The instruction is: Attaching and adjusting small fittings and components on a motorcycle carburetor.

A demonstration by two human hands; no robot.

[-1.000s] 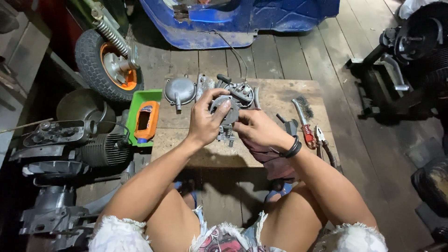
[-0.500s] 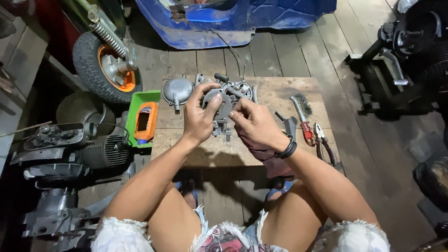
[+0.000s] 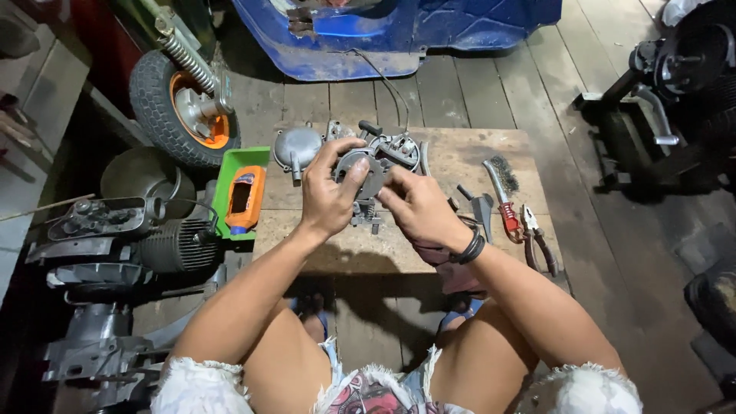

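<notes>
A grey metal carburettor (image 3: 381, 157) with a black knob and a thin cable is held just above a low wooden board (image 3: 460, 165). My left hand (image 3: 328, 192) grips its left side, thumb across a round grey part. My right hand (image 3: 418, 208), with a black band on the wrist, pinches the lower right side with its fingertips. A domed metal cover (image 3: 296, 146) lies on the board just left of the carburettor.
A wire brush with a red handle (image 3: 502, 192), pliers (image 3: 537, 238) and a dark tool lie on the board's right. A green tray with an orange part (image 3: 241, 192) sits left. A small wheel (image 3: 180, 107), engine parts (image 3: 130, 238) and a blue body panel (image 3: 399, 31) surround the board.
The view has shifted slightly. Both hands stay on the carburettor, my left thumb has moved over its round part and my right fingers have slid lower on it.
</notes>
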